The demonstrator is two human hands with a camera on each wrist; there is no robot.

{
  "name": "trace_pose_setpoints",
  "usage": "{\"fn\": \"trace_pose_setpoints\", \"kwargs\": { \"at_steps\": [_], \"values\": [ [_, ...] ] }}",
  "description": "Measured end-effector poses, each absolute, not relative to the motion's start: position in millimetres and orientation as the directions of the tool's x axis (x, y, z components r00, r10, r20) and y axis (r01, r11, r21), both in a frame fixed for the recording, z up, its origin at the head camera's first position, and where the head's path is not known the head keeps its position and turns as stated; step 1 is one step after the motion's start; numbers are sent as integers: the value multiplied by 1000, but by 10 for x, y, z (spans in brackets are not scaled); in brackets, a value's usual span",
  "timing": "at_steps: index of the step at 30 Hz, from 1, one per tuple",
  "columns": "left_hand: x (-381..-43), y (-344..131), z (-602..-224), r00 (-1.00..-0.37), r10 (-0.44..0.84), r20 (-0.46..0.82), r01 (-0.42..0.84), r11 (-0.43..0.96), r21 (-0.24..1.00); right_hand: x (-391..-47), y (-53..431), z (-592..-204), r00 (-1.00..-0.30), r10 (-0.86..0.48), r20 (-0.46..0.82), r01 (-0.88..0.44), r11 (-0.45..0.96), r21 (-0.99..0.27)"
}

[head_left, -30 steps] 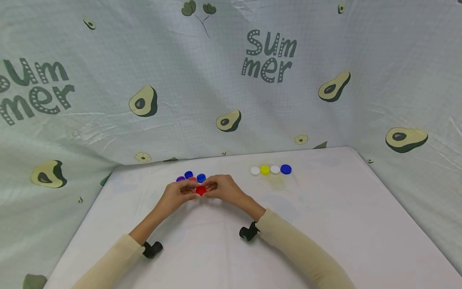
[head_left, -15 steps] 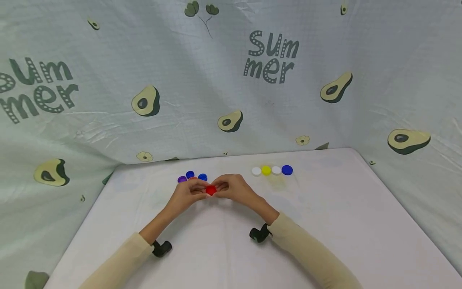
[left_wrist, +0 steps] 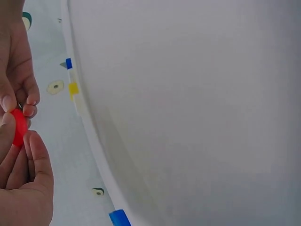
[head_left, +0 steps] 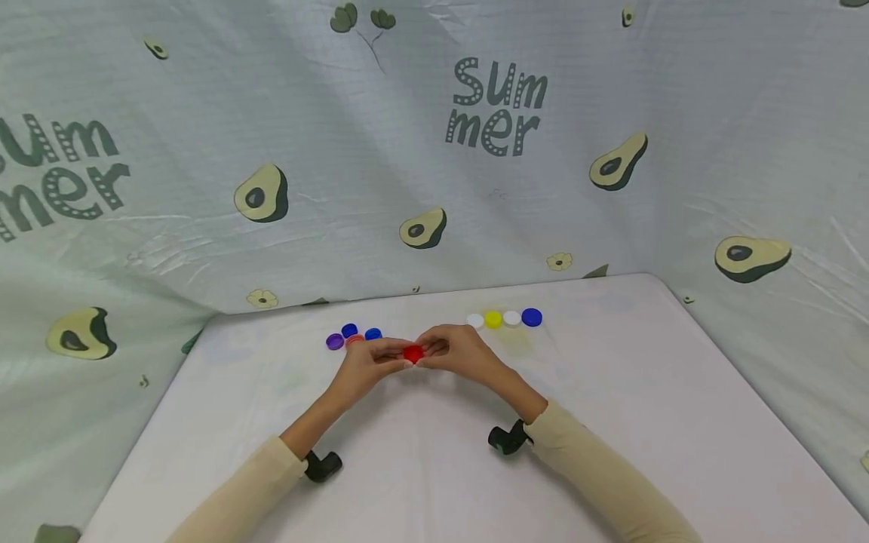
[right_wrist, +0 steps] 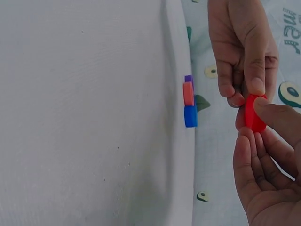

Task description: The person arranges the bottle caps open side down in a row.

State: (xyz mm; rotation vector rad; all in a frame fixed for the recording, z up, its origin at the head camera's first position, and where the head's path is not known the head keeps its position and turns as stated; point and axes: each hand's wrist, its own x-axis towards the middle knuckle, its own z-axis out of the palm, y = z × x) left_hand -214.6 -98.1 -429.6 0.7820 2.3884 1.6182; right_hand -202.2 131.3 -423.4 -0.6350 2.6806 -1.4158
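A small round red bottle cap (head_left: 413, 354) is held between both hands, raised above the white table. My left hand (head_left: 360, 369) pinches its left side between thumb and fingers. On the opposite side, my right hand (head_left: 465, 356) grips it as well. The left wrist view shows the red cap (left_wrist: 19, 128) edge-on, with fingertips of both hands meeting at it. In the right wrist view, a thumb lies across the cap (right_wrist: 255, 115) and covers part of it.
Left of the hands lie a purple cap (head_left: 335, 342), two blue caps (head_left: 349, 330) and a light red cap (head_left: 355, 340), partly hidden by the left hand. Farther right, a row holds white, yellow (head_left: 492, 320), white and blue caps (head_left: 532, 317). A printed cloth (head_left: 353, 188) hangs behind the table.
Both hands, still holding the red cap, have moved right, away from the left cluster of caps. More of that cluster shows now; the right hand has come close to the row of caps.
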Motion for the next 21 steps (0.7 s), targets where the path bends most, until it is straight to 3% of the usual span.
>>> {"fn": "trace_pose_setpoints", "kwargs": {
  "at_steps": [13,21],
  "values": [
    [-2022,-736,-4336,-848,519,109,264,234,936,-1926,1672,-4211,-885,-450,119,-359,497,-790],
    [-2020,-598,-4354,-853,519,50,161,170,972,-1852,1726,-4225,-875,-385,294,-465,498,-732]
  ]
}}
